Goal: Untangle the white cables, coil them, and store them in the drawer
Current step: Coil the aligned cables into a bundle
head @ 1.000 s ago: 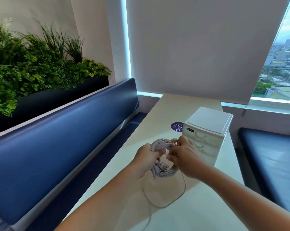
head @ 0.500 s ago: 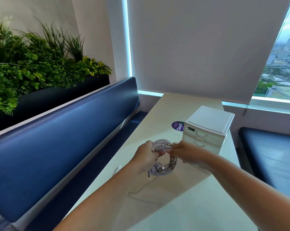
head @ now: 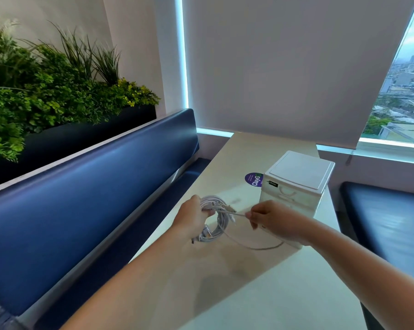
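Left hand [head: 191, 216] is gripping the coil of white cables [head: 219, 225] over the table [head: 225, 287], with its curled fingers hiding part of the loops. Right hand [head: 270, 219] is pinching one strand sideways, and the plug ends are blurring together. A loose loop [head: 248, 246] is trailing under the right wrist, with its end getting lost there. The white drawer unit [head: 296, 184] is sitting just behind, and the right hand is covering its lower drawers.

- Round purple sticker [head: 254, 180] on the table [head: 237, 151]: reads "ClayGo"; the smaller print is illegible.
- Black label [head: 272, 183] on the white drawer unit [head: 298, 172], top front edge: lettering too small to read with certainty.
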The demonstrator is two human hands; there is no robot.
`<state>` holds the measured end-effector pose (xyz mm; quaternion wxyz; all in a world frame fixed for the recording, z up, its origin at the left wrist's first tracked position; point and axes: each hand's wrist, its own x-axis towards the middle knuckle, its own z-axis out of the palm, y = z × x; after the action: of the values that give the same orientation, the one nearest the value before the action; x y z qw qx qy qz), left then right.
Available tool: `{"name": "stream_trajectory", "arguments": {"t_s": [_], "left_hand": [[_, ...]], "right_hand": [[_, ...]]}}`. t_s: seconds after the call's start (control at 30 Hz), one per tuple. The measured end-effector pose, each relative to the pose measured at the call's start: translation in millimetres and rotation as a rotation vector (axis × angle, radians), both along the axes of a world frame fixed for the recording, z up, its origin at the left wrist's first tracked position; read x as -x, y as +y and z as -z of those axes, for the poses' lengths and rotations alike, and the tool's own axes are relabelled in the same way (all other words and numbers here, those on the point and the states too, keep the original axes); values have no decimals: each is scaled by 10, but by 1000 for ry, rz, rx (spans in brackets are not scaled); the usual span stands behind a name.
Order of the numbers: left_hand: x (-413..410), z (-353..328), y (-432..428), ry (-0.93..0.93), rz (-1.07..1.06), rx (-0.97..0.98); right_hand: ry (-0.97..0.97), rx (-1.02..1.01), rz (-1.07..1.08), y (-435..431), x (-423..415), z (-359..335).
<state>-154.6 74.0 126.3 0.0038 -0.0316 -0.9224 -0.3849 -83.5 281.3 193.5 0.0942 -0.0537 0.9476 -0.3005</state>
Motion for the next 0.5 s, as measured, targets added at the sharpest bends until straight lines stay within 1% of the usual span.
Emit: {"name": "stream_trajectory", "arguments": {"t_s": [0.07, 0.13, 0.3, 0.4, 0.5], "left_hand": [[17, -10, -9, 30, -6, 56], [31, -27, -31, 15, 6, 110], [0, 42, -78, -153, 119, 251], [-60, 71, -88, -247, 170, 224], [-82, 77, -120, -316, 257, 138]], "right_hand": [[66, -137, -46, -19, -28, -93], [116, -235, -61, -12, -36, -157], [293, -317, -43, 19, -50, -348], [373, -348, -71, 1, -52, -458], [429, -309, -47, 25, 12, -498]]}}
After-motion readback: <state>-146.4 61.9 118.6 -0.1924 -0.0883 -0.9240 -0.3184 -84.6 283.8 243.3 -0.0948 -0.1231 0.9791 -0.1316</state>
